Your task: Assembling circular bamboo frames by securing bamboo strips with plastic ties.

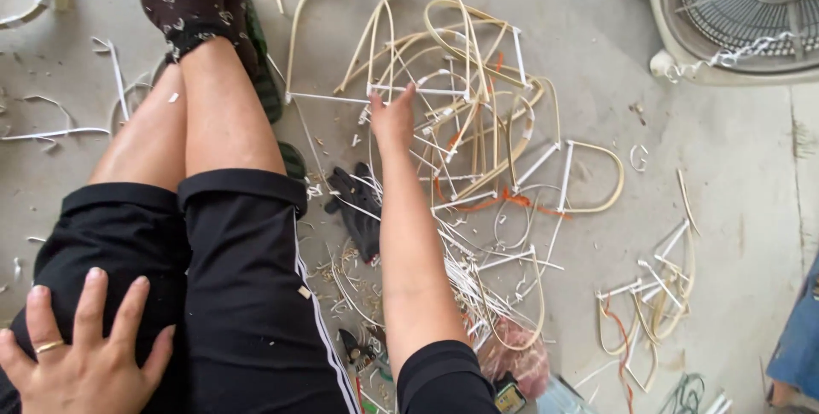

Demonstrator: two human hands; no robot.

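While the left hand [81, 350] lies flat on the black-clad thigh, fingers spread, the right hand [392, 120] reaches into a pile of bent cane frames [452, 98].

Fingers extended and slightly apart touch a white-wrapped crossbar; whether they grip cannot be told. The frames look light, springy and tangled, best held at a bound joint. Beyond: dusty concrete floor [734, 167], shavings, black glove [358, 205], fan [742, 5].

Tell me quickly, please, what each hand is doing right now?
Left hand: open, flat on the thigh, holding nothing.
Right hand: reaching into the cane frames; grip cannot be told.
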